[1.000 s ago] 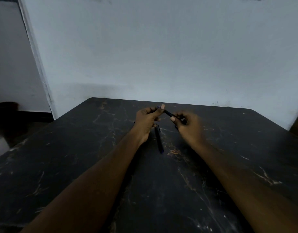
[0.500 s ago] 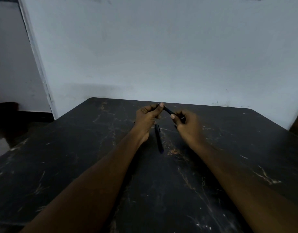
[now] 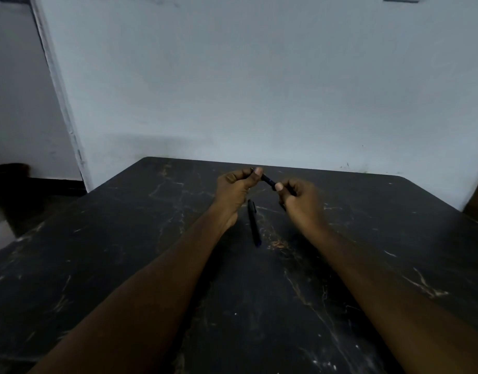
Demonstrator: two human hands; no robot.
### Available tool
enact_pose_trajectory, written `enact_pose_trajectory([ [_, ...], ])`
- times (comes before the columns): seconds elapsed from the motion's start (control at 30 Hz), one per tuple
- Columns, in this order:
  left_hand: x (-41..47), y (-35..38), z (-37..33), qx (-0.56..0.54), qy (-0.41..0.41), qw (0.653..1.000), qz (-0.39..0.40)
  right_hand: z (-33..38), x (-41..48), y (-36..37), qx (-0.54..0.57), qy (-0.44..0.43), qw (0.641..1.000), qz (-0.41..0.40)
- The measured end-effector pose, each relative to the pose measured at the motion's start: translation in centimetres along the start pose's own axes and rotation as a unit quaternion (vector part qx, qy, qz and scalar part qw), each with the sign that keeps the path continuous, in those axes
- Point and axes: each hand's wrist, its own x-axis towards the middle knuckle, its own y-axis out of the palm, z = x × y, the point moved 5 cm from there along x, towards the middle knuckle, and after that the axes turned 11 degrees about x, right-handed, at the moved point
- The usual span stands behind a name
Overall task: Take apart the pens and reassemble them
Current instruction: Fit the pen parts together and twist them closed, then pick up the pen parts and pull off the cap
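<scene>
Two pens are in view and two hands work near the middle of the frame, above a dark, marble-patterned bench.

The left hand sits just left of centre with its fingers curled; thumb and forefinger pinch the upper-left end of the held pen. The right hand, just right of centre, is also curled, and its thumb and fingers grip the lower-right end of the same pen. This pen is dark and is lifted clear of the bench. It slants from upper left down to lower right, and only a short stretch of its barrel shows between the two thumbs. Whether its parts are joined or coming apart cannot be told at this size and in this dim light.

The second pen lies flat on the bench, just below the hands and between the two forearms. It is dark too, runs almost straight up and down the frame, and neither hand touches it. A small dark shape shows under the right hand's fingers; it is too unclear to name.

Both bare forearms reach in from the lower corners of the frame. A pale wall fills the upper half, and one white door frame runs down the upper left.
</scene>
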Motion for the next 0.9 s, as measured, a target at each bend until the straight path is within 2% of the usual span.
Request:
enact_pose_trajectory([
  [0.23,0.3,-0.6,-0.5,0.025,0.025,0.999,-0.027,0.0,-0.1,0.1,0.028,-0.006,0.999,-0.023],
  [0.33,0.7,-1.7,-0.5,0.042,0.005,0.997,-0.065,-0.3,0.0,-0.3,0.030,-0.004,0.998,-0.049],
  [0.43,1.3,-3.3,-0.1,0.157,0.005,0.981,-0.116,-0.6,0.1,-0.5,0.032,-0.003,0.998,-0.057],
  [0.53,1.5,-5.1,0.2,0.286,0.013,0.948,-0.140,-0.6,0.1,-0.4,0.013,-0.016,0.999,-0.050],
  [0.63,1.7,-6.2,0.8,0.394,0.004,0.909,-0.134,-0.7,0.1,-0.4,-0.007,-0.029,0.999,-0.046],
  [0.77,1.6,-5.9,1.3,0.499,-0.020,0.862,-0.085,-1.0,0.2,-0.5,-0.019,-0.035,0.998,-0.045],
  [0.9,1.5,-5.7,1.6,0.499,-0.023,0.865,-0.049,-1.2,0.2,-0.4,-0.014,-0.033,0.998,-0.046],
])
